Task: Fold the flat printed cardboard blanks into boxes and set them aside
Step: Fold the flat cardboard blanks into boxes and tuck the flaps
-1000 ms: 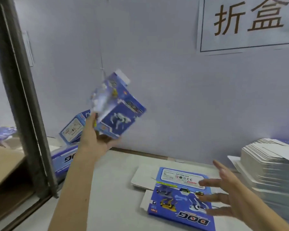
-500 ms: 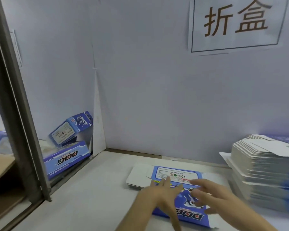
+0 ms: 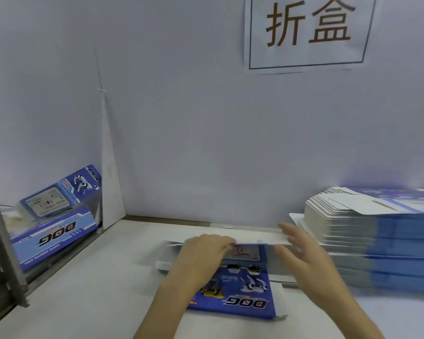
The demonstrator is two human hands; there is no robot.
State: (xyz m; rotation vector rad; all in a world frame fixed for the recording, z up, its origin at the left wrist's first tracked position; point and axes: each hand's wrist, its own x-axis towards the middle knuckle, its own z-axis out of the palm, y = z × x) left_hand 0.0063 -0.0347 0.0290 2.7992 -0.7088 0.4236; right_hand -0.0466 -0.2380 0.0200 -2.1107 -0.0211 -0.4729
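A flat blue printed blank (image 3: 245, 297) marked DOG lies on the white table (image 3: 103, 297) in front of me. Its white far flap (image 3: 255, 239) is lifted off the table. My left hand (image 3: 203, 253) lies on the blank's left part, fingers curled over the flap's edge. My right hand (image 3: 301, 255) is at the blank's right side with straight fingers against the flap. A tall stack of flat blanks (image 3: 372, 231) sits at the right. Finished blue boxes (image 3: 54, 231) lie piled at the left beyond the table edge.
A white partition wall (image 3: 206, 143) closes the back, with a paper sign (image 3: 309, 33) bearing two brown characters. A grey metal post (image 3: 0, 260) stands at the far left edge. A white side panel (image 3: 109, 182) stands between the table and the box pile.
My left hand let go of the folded box, which now lies on the left pile. Both hands came down onto the flat blank and raised its far flap.
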